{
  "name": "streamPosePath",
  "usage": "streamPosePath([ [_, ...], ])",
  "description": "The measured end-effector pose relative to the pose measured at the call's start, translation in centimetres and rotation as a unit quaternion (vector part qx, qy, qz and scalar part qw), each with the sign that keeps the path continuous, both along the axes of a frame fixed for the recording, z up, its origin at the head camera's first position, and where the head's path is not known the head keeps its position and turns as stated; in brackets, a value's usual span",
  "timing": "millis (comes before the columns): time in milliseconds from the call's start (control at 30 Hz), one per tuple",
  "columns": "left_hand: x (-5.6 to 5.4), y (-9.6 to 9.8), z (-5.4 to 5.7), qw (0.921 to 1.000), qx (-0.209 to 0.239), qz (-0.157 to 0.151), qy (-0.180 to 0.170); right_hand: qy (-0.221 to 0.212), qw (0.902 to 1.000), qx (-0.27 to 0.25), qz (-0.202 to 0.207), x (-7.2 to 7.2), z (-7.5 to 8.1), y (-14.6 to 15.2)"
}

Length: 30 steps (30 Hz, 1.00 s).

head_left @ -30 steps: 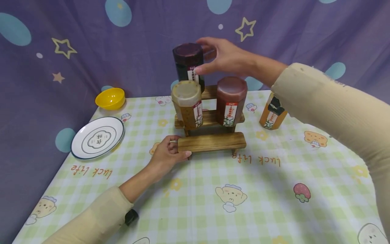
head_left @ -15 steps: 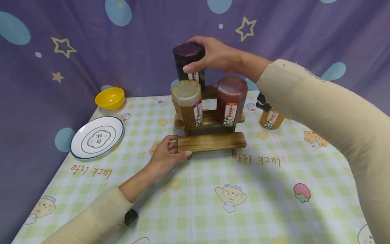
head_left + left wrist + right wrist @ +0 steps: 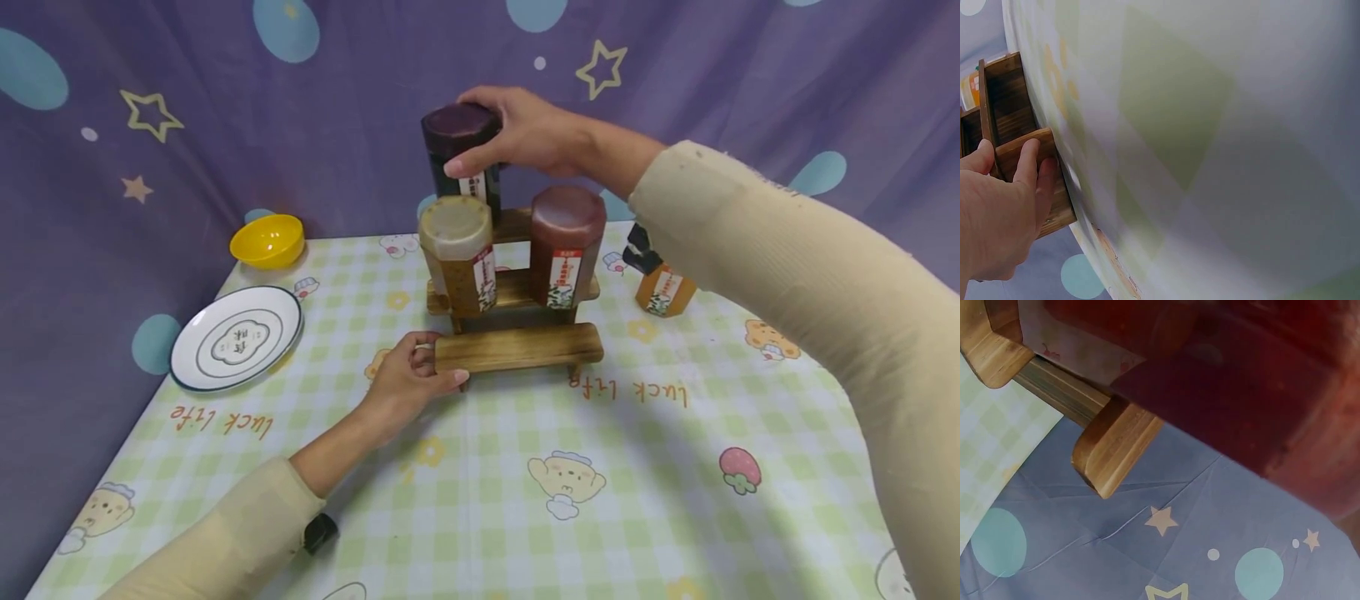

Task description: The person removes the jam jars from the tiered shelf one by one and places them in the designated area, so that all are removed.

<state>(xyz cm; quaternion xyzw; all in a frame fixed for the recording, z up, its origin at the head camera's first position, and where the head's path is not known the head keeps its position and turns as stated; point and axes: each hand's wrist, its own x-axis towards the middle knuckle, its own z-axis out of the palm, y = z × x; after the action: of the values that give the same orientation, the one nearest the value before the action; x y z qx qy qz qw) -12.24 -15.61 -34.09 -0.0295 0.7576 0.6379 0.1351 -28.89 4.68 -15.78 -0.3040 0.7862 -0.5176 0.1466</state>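
Note:
A three-step wooden rack (image 3: 517, 346) stands on the table, its lowest step bare. My left hand (image 3: 405, 379) holds the left end of that step, and the left wrist view shows fingers (image 3: 1027, 162) curled over the wood. On the top step, at its left, stands a dark jar (image 3: 459, 123) with a deep purple lid. My right hand (image 3: 525, 133) grips it around the lid, thumb across the front. An amber jar (image 3: 453, 267) and a red jar (image 3: 567, 242) occupy the middle step. The red jar fills much of the right wrist view, hiding my right hand there.
Beyond my right forearm, an orange jar (image 3: 665, 292) stands on the table, partly covered by the sleeve (image 3: 720, 200). A yellow bowl (image 3: 267, 243) and a white plate (image 3: 236, 337) lie to the left. A purple curtain (image 3: 360, 108) hangs close behind the rack.
My right hand has moved left onto the dark jar, from reaching beside it to gripping its lid. The left hand has kept its hold on the rack.

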Motion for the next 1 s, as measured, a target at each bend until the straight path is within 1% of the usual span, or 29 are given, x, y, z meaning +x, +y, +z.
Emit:
streamPosePath([
  [133,-0.1,0.0,-0.2,1.0000,0.007,-0.003,0.002,-0.003,0.9999,0.009,-0.007,-0.1,0.1,0.0],
  [267,-0.2,0.1,-0.3,1.0000,0.007,-0.002,0.003,0.009,0.9997,0.017,-0.016,-0.1,0.1,0.0],
  [400,-0.2,0.1,-0.5,0.9999,0.011,0.001,0.002,0.022,0.9988,0.013,-0.042,0.3,0.1,0.3],
  [500,-0.2,0.2,-0.5,0.9998,0.020,0.002,0.001,0.031,0.9976,-0.002,-0.062,0.5,0.5,0.6],
  [600,-0.2,0.3,-0.5,0.9996,0.026,0.002,0.003,0.042,0.9962,-0.024,-0.072,0.6,1.3,0.9],
  [767,-0.3,0.4,-0.5,0.9996,0.028,0.000,0.003,0.061,0.9931,-0.025,-0.097,0.6,2.3,1.9],
  [867,-0.4,0.4,-0.4,0.9996,0.027,-0.001,0.003,0.072,0.9911,-0.023,-0.110,0.5,2.6,2.7],
  [1000,-0.5,0.5,-0.4,0.9994,0.033,-0.003,0.003,0.076,0.9889,-0.040,-0.121,0.3,2.6,4.1],
])
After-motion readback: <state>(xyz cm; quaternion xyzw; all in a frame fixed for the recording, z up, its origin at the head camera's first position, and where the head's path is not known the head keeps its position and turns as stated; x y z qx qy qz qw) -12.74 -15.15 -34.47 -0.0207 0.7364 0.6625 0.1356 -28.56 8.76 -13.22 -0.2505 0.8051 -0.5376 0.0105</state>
